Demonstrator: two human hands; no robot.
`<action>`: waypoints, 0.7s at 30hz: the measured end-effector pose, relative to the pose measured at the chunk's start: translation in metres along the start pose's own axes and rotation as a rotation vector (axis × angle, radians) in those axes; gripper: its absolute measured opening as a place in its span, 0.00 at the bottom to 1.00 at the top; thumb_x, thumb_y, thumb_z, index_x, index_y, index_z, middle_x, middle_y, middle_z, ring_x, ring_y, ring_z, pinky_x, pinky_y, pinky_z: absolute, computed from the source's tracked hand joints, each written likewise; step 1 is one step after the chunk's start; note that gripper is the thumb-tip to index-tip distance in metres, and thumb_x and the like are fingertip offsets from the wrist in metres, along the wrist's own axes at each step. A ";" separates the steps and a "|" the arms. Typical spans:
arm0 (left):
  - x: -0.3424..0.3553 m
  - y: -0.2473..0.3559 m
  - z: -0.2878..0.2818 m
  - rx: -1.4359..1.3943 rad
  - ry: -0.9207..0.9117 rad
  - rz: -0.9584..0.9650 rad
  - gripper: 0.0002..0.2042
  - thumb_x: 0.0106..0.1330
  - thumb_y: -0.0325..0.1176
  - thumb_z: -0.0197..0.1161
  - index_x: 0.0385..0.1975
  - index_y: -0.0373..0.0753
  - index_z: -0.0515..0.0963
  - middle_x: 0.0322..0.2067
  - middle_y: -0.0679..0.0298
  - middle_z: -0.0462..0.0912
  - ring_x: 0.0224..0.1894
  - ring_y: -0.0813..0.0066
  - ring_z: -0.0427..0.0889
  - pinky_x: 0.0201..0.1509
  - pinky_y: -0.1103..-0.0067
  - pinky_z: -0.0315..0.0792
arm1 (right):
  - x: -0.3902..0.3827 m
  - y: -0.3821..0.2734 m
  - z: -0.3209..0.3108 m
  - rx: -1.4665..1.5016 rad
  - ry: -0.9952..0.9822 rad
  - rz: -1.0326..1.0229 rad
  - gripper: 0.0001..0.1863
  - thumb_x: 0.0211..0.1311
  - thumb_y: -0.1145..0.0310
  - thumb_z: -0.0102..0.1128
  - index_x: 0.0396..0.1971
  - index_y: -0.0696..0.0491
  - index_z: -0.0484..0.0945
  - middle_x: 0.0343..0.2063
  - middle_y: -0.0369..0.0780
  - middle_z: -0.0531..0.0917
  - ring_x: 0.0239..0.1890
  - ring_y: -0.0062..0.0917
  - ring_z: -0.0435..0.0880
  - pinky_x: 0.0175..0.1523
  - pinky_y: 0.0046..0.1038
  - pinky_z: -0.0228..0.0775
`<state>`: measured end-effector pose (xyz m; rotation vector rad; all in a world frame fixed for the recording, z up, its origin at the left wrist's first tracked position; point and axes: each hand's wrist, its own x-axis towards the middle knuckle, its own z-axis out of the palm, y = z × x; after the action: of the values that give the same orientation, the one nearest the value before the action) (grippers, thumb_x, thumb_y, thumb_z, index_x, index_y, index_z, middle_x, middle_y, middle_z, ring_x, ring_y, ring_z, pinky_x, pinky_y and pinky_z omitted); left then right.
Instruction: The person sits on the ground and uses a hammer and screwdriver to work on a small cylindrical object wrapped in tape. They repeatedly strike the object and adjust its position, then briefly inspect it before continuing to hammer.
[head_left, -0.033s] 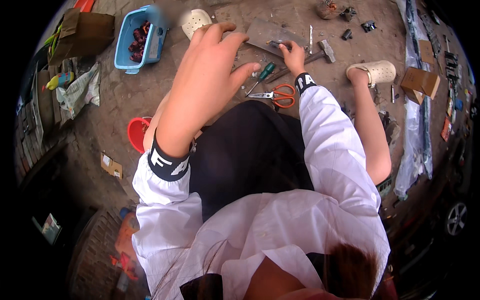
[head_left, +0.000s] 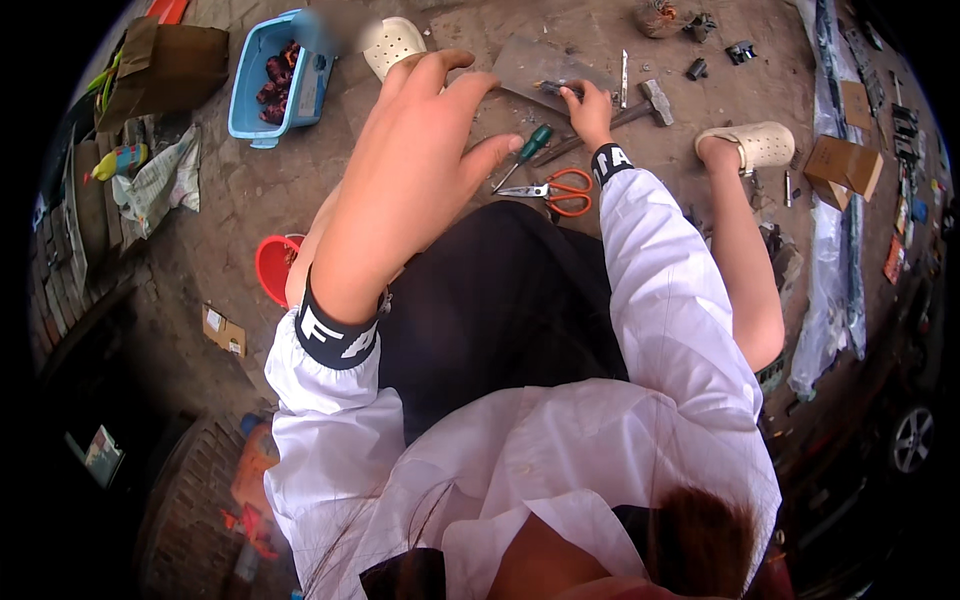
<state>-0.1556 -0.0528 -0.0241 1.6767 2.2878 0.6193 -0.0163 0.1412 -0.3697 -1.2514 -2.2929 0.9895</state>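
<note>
1. While the left hand (head_left: 425,150) is raised close to the camera, it covers a good chunk of the ground; its fingers are spread and slightly curled, gripping nothing.
2. Further out, the right hand (head_left: 590,105) is down on a flat grey metal plate (head_left: 530,62), fingers closed around a small dark object (head_left: 556,88). Too small to make out what that object is.
3. Just beside the right wrist lie orange-handled scissors (head_left: 555,190) and a green-handled screwdriver (head_left: 528,147); the screwdriver's tip is partly behind the left hand's fingers.
4. A hammer (head_left: 645,103) lies right of the right hand, its handle running behind the hand.
5. A pale perforated clog (head_left: 755,145) sits on the right foot; the other clog (head_left: 392,42) is mostly hidden by the left hand.
6. Blue plastic basket (head_left: 262,95) top left holds dark reddish pieces, hard to identify, and its far corner is blurred.
7. A red bowl (head_left: 272,268) is half covered by the left forearm.
</note>
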 end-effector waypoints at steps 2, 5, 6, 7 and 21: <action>-0.001 0.002 -0.002 -0.003 -0.049 -0.005 0.20 0.54 0.36 0.68 0.47 0.38 0.75 0.53 0.56 0.72 0.56 0.53 0.68 0.58 0.68 0.65 | 0.003 0.009 0.002 -0.195 0.037 -0.113 0.12 0.55 0.59 0.64 0.37 0.47 0.83 0.35 0.44 0.81 0.44 0.41 0.73 0.51 0.39 0.65; -0.001 0.005 -0.005 -0.029 -0.087 -0.026 0.22 0.52 0.33 0.69 0.48 0.40 0.75 0.54 0.56 0.71 0.58 0.53 0.66 0.59 0.67 0.64 | 0.003 0.017 0.001 -0.238 0.095 -0.113 0.11 0.55 0.59 0.64 0.36 0.48 0.83 0.41 0.44 0.80 0.47 0.42 0.72 0.55 0.40 0.62; -0.001 0.005 -0.006 -0.028 -0.098 -0.030 0.22 0.51 0.32 0.70 0.48 0.40 0.75 0.54 0.56 0.71 0.58 0.52 0.66 0.59 0.67 0.64 | 0.002 0.016 0.001 -0.208 0.076 -0.091 0.14 0.53 0.60 0.66 0.38 0.48 0.81 0.46 0.43 0.77 0.51 0.42 0.69 0.56 0.42 0.61; 0.000 0.006 -0.007 -0.027 -0.109 -0.033 0.23 0.50 0.31 0.70 0.48 0.40 0.74 0.54 0.56 0.70 0.58 0.52 0.66 0.60 0.67 0.64 | -0.001 0.015 0.002 -0.182 0.155 -0.073 0.15 0.53 0.60 0.66 0.40 0.49 0.81 0.45 0.44 0.77 0.51 0.42 0.69 0.56 0.41 0.61; 0.005 0.019 0.004 -0.005 -0.279 -0.033 0.24 0.49 0.30 0.70 0.48 0.36 0.73 0.55 0.57 0.69 0.58 0.54 0.66 0.60 0.67 0.65 | -0.068 0.043 0.035 0.013 0.220 0.718 0.24 0.47 0.58 0.69 0.32 0.64 0.74 0.33 0.54 0.81 0.40 0.46 0.81 0.47 0.39 0.71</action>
<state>-0.1394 -0.0421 -0.0182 1.6059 2.1089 0.3570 0.0268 0.0858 -0.4229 -2.1241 -1.6763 0.9975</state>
